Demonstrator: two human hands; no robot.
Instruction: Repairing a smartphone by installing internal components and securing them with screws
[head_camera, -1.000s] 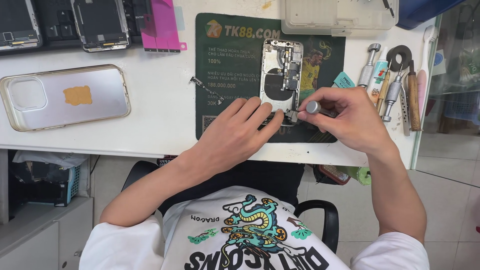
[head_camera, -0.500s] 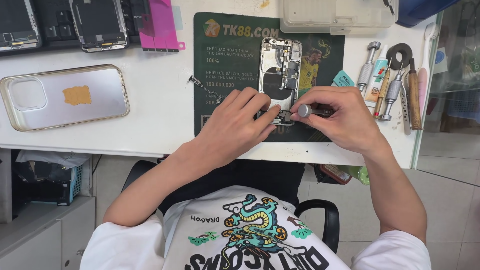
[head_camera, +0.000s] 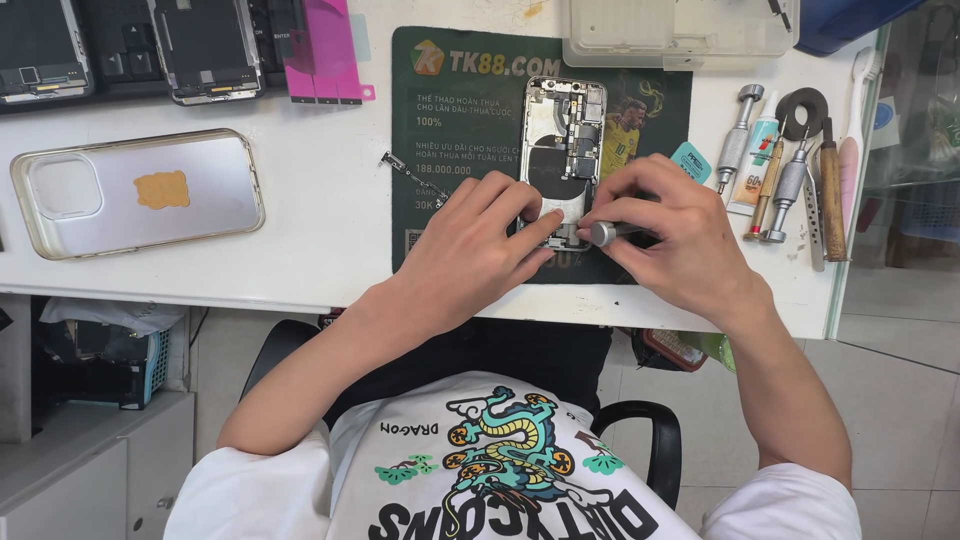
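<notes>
**Opened phone on the mat, both hands in**

Opened phone (head_camera: 562, 150) lying on the green mat (head_camera: 455, 130), 12 o'clock from the hands. Right hand (head_camera: 668, 235) fingers pinching a silver screwdriver (head_camera: 606, 233) at the phone's bottom edge. Left hand (head_camera: 478, 250) fingers pressed together, steadying that end. Spare drivers (head_camera: 775, 165) at 3 o'clock on the counter (head_camera: 300, 250).

Illumination is bright, even and diffuse from overhead. The white table (head_camera: 330, 250) is close to overexposed along its front edge. Shadows are soft and short, seen only just under the left hand (head_camera: 480, 250) and right hand (head_camera: 670, 240). Mild glare shows on the clear phone case (head_camera: 140, 190) near the table's left edge. Focus is sharp at centre; slight wide-angle bending appears at the frame edges.
</notes>
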